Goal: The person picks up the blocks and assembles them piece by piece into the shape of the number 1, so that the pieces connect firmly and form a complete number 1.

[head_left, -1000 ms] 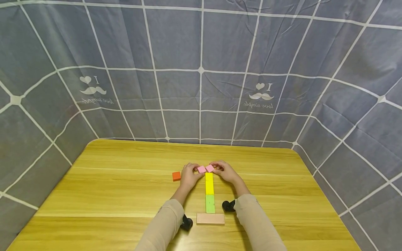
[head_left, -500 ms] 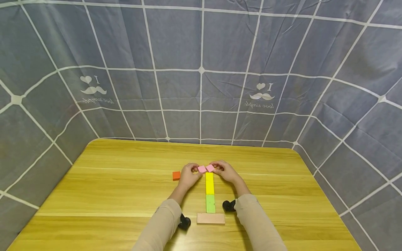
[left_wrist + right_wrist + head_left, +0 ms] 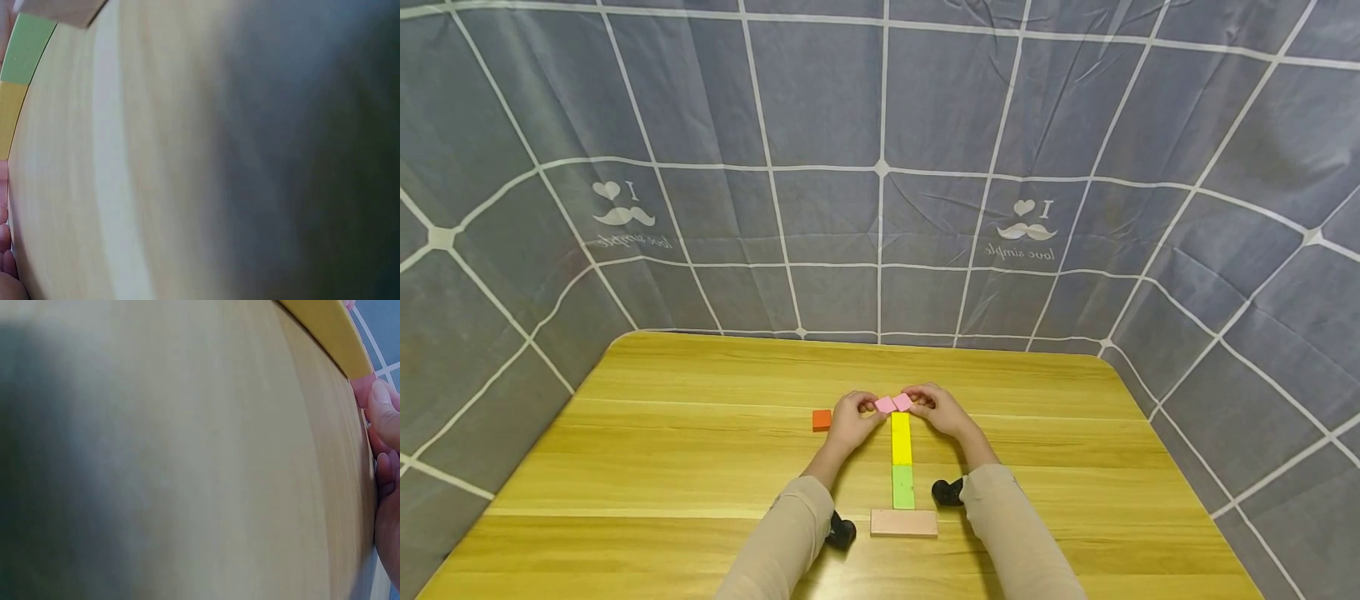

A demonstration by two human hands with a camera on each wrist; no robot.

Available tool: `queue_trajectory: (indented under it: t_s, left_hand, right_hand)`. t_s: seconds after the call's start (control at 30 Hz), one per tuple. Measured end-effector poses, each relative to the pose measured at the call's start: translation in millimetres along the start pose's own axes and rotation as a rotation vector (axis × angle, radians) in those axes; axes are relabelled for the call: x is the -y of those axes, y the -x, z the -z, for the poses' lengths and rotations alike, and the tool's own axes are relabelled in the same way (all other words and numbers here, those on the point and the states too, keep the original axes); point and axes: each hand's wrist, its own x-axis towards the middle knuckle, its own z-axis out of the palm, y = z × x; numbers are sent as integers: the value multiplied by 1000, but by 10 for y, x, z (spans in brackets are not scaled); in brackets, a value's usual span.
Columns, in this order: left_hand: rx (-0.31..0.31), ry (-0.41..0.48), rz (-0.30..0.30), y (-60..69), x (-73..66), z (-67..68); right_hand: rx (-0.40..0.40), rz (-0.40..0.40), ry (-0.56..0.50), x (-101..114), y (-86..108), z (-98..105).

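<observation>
In the head view two small pink blocks (image 3: pixel 885 405) lie side by side, turned at an angle, at the far end of a yellow block (image 3: pixel 901 438). My left hand (image 3: pixel 852 421) pinches the left pink block between thumb and fingers. From the other side, my right hand (image 3: pixel 942 410) pinches the right pink block (image 3: pixel 363 389), its thumb against it in the right wrist view. A green block (image 3: pixel 903 487) continues the line below the yellow one. Across its near end lies a long pale pinkish block (image 3: pixel 903 523).
An orange-red square block (image 3: pixel 822 420) sits on the wooden table (image 3: pixel 700 467) left of my left hand. Black wrist devices (image 3: pixel 947 492) show beside both sleeves. Behind the table hangs a grey curtain (image 3: pixel 820 217) with white lines.
The left pink block has shifted slightly to the right, closer against the other pink block. My left forearm has moved a little to the left; the right hand stays nearly still.
</observation>
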Motion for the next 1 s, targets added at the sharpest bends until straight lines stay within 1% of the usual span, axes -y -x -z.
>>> queue_trajectory:
  t_s: [0.07, 0.23, 0.33, 0.47, 0.67, 0.8, 0.9, 1.0]
  left_hand:
    - [2, -3, 1, 3, -5, 0]
    - [11, -17, 2, 10, -2, 4]
    - [14, -16, 3, 14, 5, 4]
    - [5, -11, -2, 13, 14, -5]
    - [-8, -6, -31, 16, 18, -14]
    - [-10, -2, -29, 19, 14, -11]
    - [-8, -2, -25, 20, 9, -5]
    - [-2, -7, -29, 18, 13, -4]
  right_hand:
    - [-2, 2, 12, -52, -13, -8]
    - [8, 13, 41, -260, -67, -29]
    - [20, 16, 30, -298, -74, -26]
    - [27, 16, 9, -288, -66, -19]
    - [26, -3, -13, -307, -72, -19]
    - [25, -4, -19, -304, -73, -18]
    - [28, -7, -42, -223, -54, -3]
    - [38, -8, -63, -66, -12, 32]
